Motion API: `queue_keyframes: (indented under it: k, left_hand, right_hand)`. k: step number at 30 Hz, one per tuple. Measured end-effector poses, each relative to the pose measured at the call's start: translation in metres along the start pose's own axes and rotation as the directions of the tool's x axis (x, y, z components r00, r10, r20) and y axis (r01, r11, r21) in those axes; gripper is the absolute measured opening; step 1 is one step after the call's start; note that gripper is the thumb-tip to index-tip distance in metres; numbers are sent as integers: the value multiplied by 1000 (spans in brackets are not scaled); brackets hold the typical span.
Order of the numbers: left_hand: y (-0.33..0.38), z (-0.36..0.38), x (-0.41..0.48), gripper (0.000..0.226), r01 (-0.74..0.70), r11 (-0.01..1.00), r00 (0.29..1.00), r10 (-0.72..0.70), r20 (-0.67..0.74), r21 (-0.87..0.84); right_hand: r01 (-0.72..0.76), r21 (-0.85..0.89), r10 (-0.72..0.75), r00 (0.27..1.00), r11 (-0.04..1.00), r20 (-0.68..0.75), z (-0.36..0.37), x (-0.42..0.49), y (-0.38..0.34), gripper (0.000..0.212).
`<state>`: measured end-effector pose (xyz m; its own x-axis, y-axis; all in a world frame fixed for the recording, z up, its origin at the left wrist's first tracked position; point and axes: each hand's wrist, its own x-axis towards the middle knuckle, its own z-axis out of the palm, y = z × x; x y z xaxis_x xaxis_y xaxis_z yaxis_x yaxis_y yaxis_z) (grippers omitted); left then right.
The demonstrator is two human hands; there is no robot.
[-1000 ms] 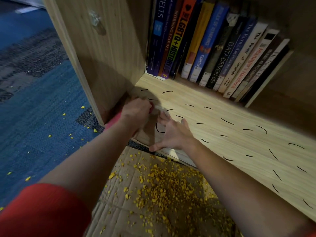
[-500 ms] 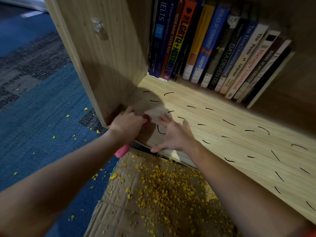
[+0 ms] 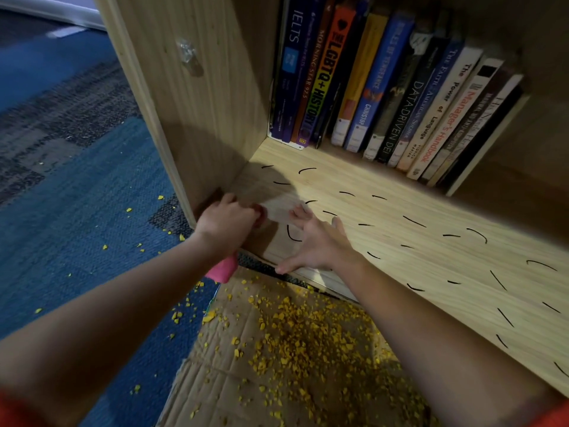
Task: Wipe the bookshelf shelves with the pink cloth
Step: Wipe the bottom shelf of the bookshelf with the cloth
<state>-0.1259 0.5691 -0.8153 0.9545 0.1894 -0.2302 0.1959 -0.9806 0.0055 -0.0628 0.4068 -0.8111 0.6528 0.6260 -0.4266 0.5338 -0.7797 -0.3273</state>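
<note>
Left grip [image 3: 229, 224] is clenched round the pink cloth [image 3: 222, 269] at the front left corner of the shelf [image 3: 431, 272], close to the side panel [image 3: 209, 118], with one cloth end hanging below the wrist past the shelf edge. Right grip [image 3: 314, 245] is released, fingers spread flat on the shelf just beside it. Books [image 3: 385, 87] stand along the back.

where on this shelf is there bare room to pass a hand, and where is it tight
Free: the wide strip of shelf between the row of books and the front edge, right of the right hand; only black marks there. Tight: the front left corner by the side panel, where the left hand grips the pink cloth.
</note>
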Motion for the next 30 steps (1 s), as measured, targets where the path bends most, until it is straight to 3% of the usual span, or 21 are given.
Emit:
queue_keyframes:
  k: [6, 11, 14, 18, 24, 30]
  left_hand:
    - [5, -7, 34, 35, 170, 982, 985, -171, -14, -78]
    - [11, 3, -2, 43, -77, 994, 997, 76, -12, -80]
    - [2, 2, 11, 36, -14, 995, 1000, 13, -7, -100]
    - [17, -11, 44, 27, 153, 952, 987, -159, -3, -266]
    - [-1, -4, 6, 38, 1, 994, 1000, 0, 5, -110]
    - [8, -16, 22, 36, 243, 948, 970, -243, 26, -205]
  right_hand:
    - [-8, 19, 8, 1000, 1000, -1, 1, 1, 1, 116]
    - [-3, -7, 3, 1000, 1000, 0, 1, 1, -1, 117]
    - [-3, -8, 3, 1000, 1000, -8, 1, 1, -1, 117]
    - [-13, -52, 13, 1000, 999, 2, 0, 1, -2, 119]
    - [-5, 14, 5, 1000, 1000, -3, 2, 1, 1, 117]
    - [-26, -21, 26, 1000, 999, -7, 2, 1, -1, 117]
